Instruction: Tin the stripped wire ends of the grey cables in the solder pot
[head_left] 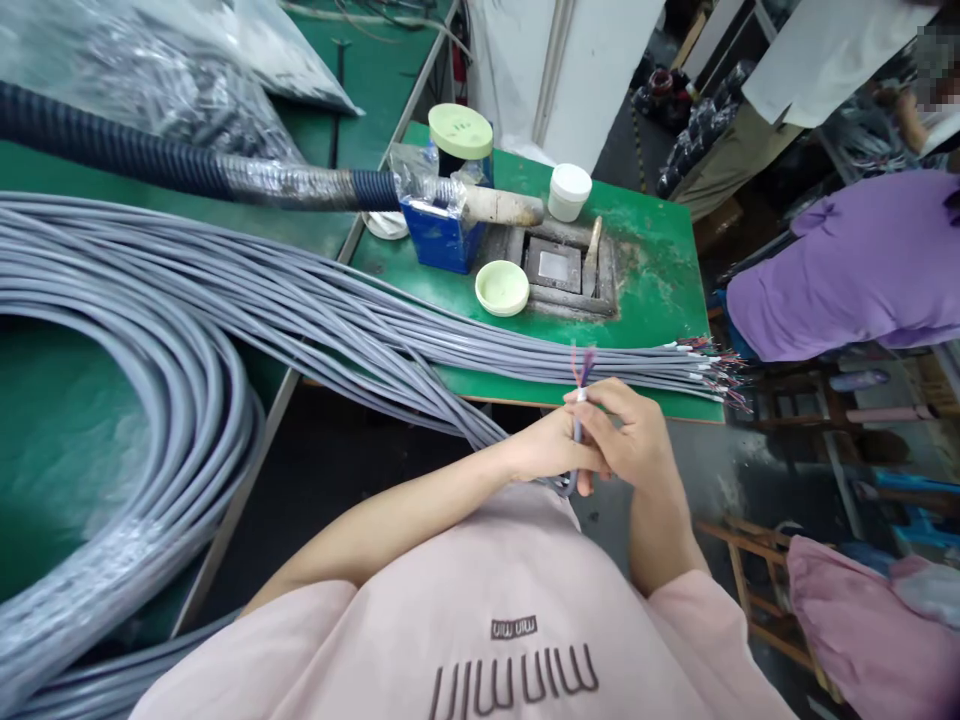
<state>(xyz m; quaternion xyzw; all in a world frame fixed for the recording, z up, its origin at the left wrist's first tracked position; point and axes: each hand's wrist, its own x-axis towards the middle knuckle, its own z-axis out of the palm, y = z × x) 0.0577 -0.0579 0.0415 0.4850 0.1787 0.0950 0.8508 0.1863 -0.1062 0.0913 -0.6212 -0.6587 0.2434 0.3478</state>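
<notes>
Close in front of my chest, my left hand is closed round a grey cable near its end. The fingertips of my right hand pinch the white band at the top of that cable. Thin red and purple wires fan upward out of the band, somewhat blurred. Just beyond my hands, a bundle of grey cables lies across the green table, its stripped ends with coloured wires at the right edge.
A solder pot with a brush stands behind the cables, beside a pale green dish, a white jar and a hose. A person in purple is at the right. Coiled cables fill the left.
</notes>
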